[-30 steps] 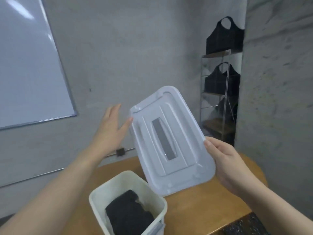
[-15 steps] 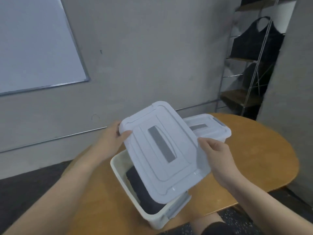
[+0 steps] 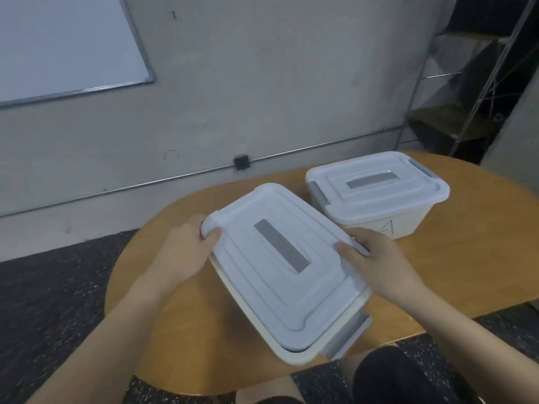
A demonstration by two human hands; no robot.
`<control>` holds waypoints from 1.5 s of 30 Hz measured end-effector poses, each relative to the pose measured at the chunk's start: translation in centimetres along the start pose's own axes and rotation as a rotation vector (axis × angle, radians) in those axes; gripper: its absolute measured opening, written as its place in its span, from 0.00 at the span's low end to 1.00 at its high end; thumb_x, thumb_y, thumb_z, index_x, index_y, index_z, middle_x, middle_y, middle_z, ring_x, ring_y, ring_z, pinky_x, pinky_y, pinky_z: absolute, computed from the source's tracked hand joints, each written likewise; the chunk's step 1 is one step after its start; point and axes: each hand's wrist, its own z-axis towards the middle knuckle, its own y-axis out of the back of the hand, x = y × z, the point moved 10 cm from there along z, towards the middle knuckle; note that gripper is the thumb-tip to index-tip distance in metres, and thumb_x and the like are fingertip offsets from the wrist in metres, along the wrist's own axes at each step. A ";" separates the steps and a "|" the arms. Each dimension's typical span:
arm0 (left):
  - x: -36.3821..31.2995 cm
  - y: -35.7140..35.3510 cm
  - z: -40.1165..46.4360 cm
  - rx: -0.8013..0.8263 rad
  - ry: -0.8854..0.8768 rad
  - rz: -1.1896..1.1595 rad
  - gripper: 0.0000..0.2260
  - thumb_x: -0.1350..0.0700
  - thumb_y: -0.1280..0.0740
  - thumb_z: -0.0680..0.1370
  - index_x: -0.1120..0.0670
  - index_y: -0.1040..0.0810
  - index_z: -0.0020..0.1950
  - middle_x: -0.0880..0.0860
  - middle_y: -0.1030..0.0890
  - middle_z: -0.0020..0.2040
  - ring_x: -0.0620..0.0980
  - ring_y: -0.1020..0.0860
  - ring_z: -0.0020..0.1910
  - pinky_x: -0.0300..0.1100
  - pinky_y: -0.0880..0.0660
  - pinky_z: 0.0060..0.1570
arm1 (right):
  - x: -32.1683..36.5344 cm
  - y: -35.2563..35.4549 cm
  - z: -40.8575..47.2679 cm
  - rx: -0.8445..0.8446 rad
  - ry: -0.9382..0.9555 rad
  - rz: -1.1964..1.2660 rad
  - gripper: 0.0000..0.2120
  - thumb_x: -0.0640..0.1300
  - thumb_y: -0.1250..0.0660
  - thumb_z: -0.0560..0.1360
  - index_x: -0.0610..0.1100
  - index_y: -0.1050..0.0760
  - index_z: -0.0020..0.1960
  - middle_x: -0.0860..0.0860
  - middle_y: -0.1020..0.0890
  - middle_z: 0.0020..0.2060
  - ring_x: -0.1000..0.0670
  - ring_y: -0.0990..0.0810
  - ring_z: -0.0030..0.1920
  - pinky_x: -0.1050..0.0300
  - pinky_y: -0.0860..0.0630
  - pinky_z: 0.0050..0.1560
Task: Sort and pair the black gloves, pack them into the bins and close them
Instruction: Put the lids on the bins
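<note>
Head view: both hands' fingers curled on lid (image 3: 280, 258) atop near bin (image 3: 294, 355); contents hidden; far bin (image 3: 408, 220) lidded.

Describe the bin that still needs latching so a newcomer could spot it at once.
On the round wooden table stand two white bins with pale lids. Take the near bin, closest to the person, its lid held by both hands. Unlike the far bin, its grey front latch hangs open.
</note>
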 end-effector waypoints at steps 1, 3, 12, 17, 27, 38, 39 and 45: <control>0.4 -0.2 -0.1 0.003 0.006 0.010 0.12 0.45 0.36 0.83 0.51 0.22 0.59 0.51 0.17 0.45 0.53 0.19 0.45 0.50 0.23 0.47 | 0.0 -0.1 0.0 0.016 0.004 -0.013 0.09 0.49 0.34 0.82 0.49 0.16 0.56 0.46 0.16 0.45 0.47 0.19 0.48 0.49 0.25 0.47; 1.1 -0.7 -0.2 0.013 0.009 0.019 0.12 0.44 0.37 0.83 0.50 0.22 0.58 0.50 0.18 0.43 0.52 0.20 0.42 0.49 0.22 0.44 | -0.4 -0.4 -0.2 0.057 -0.012 -0.035 0.10 0.48 0.35 0.83 0.47 0.17 0.53 0.39 0.19 0.44 0.42 0.20 0.46 0.49 0.27 0.45; 1.4 -0.7 -0.8 0.018 -0.023 0.092 0.14 0.49 0.39 0.82 0.51 0.29 0.37 0.46 0.30 0.27 0.49 0.30 0.27 0.44 0.38 0.29 | -0.1 -0.4 -1.0 0.061 0.008 -0.146 0.14 0.42 0.38 0.83 0.36 0.27 0.42 0.41 0.25 0.33 0.44 0.26 0.37 0.52 0.35 0.38; 1.8 -1.7 -1.8 0.068 0.009 0.139 0.14 0.48 0.41 0.82 0.54 0.26 0.42 0.51 0.25 0.30 0.51 0.27 0.29 0.44 0.33 0.29 | 0.6 0.1 -1.4 0.021 0.057 -0.209 0.17 0.40 0.37 0.81 0.43 0.34 0.34 0.52 0.33 0.25 0.54 0.31 0.29 0.63 0.36 0.32; 3.6 -2.2 -4.2 0.011 0.126 -0.151 0.03 0.48 0.38 0.82 0.45 0.25 0.52 0.50 0.19 0.44 0.49 0.22 0.39 0.42 0.27 0.36 | -2.1 -1.3 -2.0 -0.002 -0.039 0.021 0.13 0.46 0.34 0.81 0.46 0.19 0.40 0.53 0.25 0.29 0.55 0.28 0.33 0.63 0.38 0.33; 10.1 1.8 -16.3 -0.303 0.486 -0.530 0.39 0.44 0.32 0.71 0.47 0.41 0.80 0.48 0.27 0.69 0.52 0.24 0.65 0.56 0.23 0.64 | 5.1 -11.3 6.7 0.238 0.118 -0.155 0.13 0.45 0.38 0.84 0.40 0.19 0.48 0.41 0.15 0.47 0.38 0.19 0.54 0.45 0.23 0.57; 10.1 2.0 -17.0 -0.319 0.490 -0.575 0.41 0.45 0.32 0.72 0.44 0.47 0.82 0.45 0.28 0.69 0.49 0.24 0.66 0.54 0.23 0.64 | 5.8 -12.3 7.5 0.247 0.112 -0.154 0.13 0.47 0.37 0.84 0.41 0.17 0.54 0.41 0.14 0.53 0.38 0.20 0.58 0.43 0.23 0.61; 9.8 0.3 -18.8 -0.391 0.545 -0.808 0.22 0.56 0.32 0.80 0.41 0.35 0.70 0.41 0.23 0.62 0.44 0.21 0.59 0.48 0.19 0.57 | 7.7 -13.5 10.0 0.282 0.028 -0.313 0.24 0.59 0.35 0.82 0.46 0.25 0.71 0.43 0.22 0.68 0.38 0.25 0.68 0.48 0.26 0.61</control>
